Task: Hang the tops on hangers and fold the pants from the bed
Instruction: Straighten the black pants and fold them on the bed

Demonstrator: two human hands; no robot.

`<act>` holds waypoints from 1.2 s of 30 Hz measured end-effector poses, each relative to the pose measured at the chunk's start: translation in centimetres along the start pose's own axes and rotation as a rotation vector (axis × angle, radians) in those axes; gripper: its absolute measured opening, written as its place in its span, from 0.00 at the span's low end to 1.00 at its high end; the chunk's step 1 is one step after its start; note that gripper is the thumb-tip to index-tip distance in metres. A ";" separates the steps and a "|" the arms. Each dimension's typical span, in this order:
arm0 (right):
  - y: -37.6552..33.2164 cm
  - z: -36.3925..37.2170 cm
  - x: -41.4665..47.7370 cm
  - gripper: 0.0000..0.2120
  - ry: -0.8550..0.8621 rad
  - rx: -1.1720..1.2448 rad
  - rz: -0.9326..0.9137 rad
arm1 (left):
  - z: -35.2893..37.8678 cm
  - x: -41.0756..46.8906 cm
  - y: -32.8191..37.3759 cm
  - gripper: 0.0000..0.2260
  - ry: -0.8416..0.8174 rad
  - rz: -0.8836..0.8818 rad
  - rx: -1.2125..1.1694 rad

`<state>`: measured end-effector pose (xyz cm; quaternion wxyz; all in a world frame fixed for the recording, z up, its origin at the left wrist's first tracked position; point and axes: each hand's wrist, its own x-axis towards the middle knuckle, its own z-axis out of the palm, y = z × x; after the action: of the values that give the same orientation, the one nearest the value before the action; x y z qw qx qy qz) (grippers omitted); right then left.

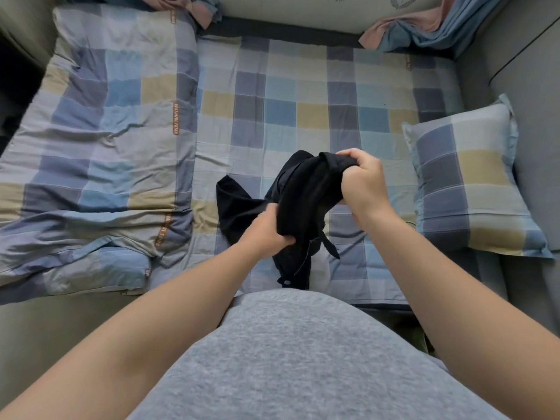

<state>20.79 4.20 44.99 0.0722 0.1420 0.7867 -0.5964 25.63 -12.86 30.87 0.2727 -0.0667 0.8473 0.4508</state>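
Note:
A pair of black pants (306, 189) hangs bunched between my hands above the near middle of the bed (303, 95). My right hand (362, 180) grips the upper end of the bundle. Lower down, my left hand (266, 228) grips the cloth from the left side. The waistband with its open zip and a button dangles below my left hand toward the bed's near edge. One leg end trails to the left onto the checked sheet. No hanger and no top shows in this view.
A folded checked quilt (100, 140) covers the bed's left side. A checked pillow (466, 183) lies at the right. Pink and blue cloth (424, 28) is bunched at the far right corner by the padded headboard.

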 end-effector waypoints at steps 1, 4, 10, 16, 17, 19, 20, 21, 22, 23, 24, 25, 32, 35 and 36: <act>-0.5 0.0 0.0 0.16 0.011 0.065 0.013 | -0.1 0.0 -0.2 0.32 0.118 -0.030 -0.003; -1.7 -0.1 0.0 0.17 0.065 0.248 0.068 | -0.7 0.1 -1.3 0.38 0.200 -0.070 -0.150; -4.2 -0.2 0.6 0.15 0.123 0.573 0.174 | 0.6 -0.9 -2.1 0.54 0.056 -0.006 -0.180; -4.7 -0.7 1.3 0.16 0.103 0.691 0.202 | -1.8 1.2 -4.4 0.11 0.305 -0.151 -0.119; -4.6 -1.1 1.7 0.16 0.139 0.664 0.202 | -2.3 1.1 -4.7 0.13 0.318 -0.155 -0.189; -4.3 -2.0 2.7 0.15 0.214 0.547 0.195 | -3.4 0.7 -5.0 0.14 0.340 -0.134 -0.273; -4.1 -2.4 3.2 0.15 0.234 0.478 0.192 | -4.0 0.7 -5.0 0.14 0.340 -0.114 -0.298; -4.1 -2.7 3.7 0.15 0.241 0.424 0.189 | -4.9 0.7 -4.5 0.14 0.334 -0.101 -0.333; -4.3 -2.8 4.2 0.15 0.239 0.390 0.181 | -6.0 1.0 -3.8 0.14 0.327 -0.089 -0.374; -4.8 -2.9 4.7 0.14 0.236 0.373 0.168 | -7.2 1.2 -2.8 0.13 0.325 -0.082 -0.400; -5.6 -2.9 5.2 0.13 0.234 0.368 0.146 | -8.7 1.7 -1.7 0.13 0.335 -0.074 -0.398; -6.7 -2.8 5.8 0.13 0.229 0.371 0.112 | -10.3 2.1 -0.3 0.13 0.359 -0.057 -0.379; -20.2 -2.8 9.2 0.11 0.208 0.407 -0.246 | -23.2 3.4 13.7 0.11 0.561 0.066 -0.525; -27.4 -3.7 9.0 0.10 0.193 0.390 -0.411 | -28.9 1.7 21.0 0.09 0.497 0.069 -0.773; -29.6 -4.1 8.8 0.09 0.187 0.378 -0.453 | -30.7 0.6 23.3 0.08 0.464 0.094 -0.792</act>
<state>3.51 1.95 70.83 -0.1628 0.0281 0.6768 -0.7174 4.40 -23.68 61.14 0.0086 -0.2267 0.6505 0.7249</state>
